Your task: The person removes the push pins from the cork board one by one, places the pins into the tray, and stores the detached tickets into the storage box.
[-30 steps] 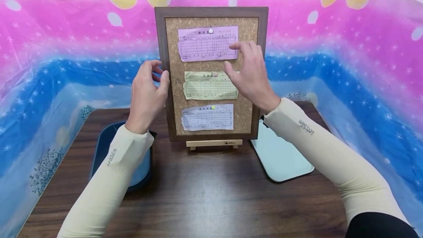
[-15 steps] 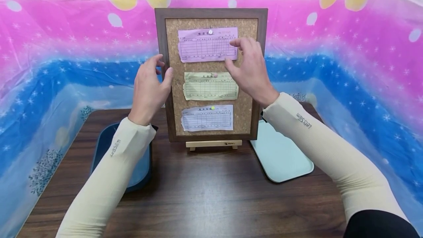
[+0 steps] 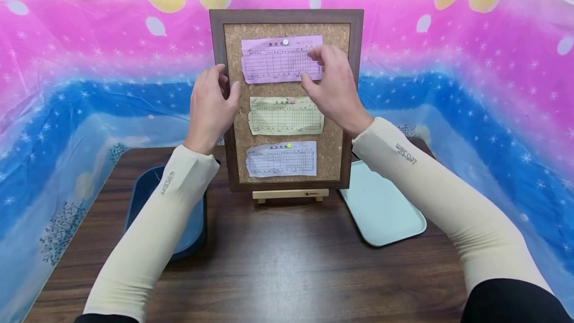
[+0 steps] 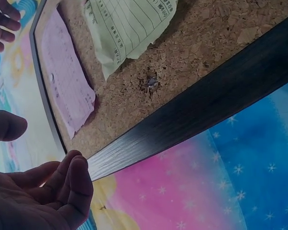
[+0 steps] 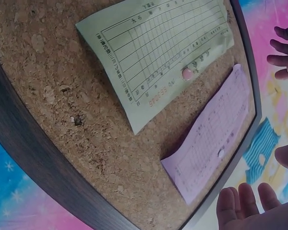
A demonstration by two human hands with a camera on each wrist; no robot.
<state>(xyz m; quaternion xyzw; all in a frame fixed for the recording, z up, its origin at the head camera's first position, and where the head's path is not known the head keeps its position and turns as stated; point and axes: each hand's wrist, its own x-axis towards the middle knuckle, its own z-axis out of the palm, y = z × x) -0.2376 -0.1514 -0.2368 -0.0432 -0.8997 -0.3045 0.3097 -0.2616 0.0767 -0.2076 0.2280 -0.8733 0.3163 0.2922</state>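
A framed corkboard (image 3: 329,161) stands upright, bearing three printed receipt slips. The purple slip (image 3: 269,66) is at the top under a white pushpin (image 3: 285,42). Below it hang a pale green slip (image 3: 273,121) with a pink pushpin (image 3: 293,101) and a pale blue slip (image 3: 271,163) with a yellow-green pushpin (image 3: 289,146). My left hand (image 3: 212,106) is beside the frame's left edge, fingers loosely bent, holding nothing. My right hand (image 3: 336,88) hovers before the purple slip's right end, thumb and fingers apart; the right wrist view shows a gap between it and the slip.
A small wooden easel (image 3: 291,195) supports the board on the dark wooden table (image 3: 287,273). To the left sits a blue bin (image 3: 150,178), partly behind my left sleeve. A pale mint tray (image 3: 385,213) lies on the right. Patterned cloth (image 3: 448,74) surrounds the table.
My left hand has risen and moved right along the frame's left edge. My right hand has shifted slightly up and left. The slips and pins are where they were.
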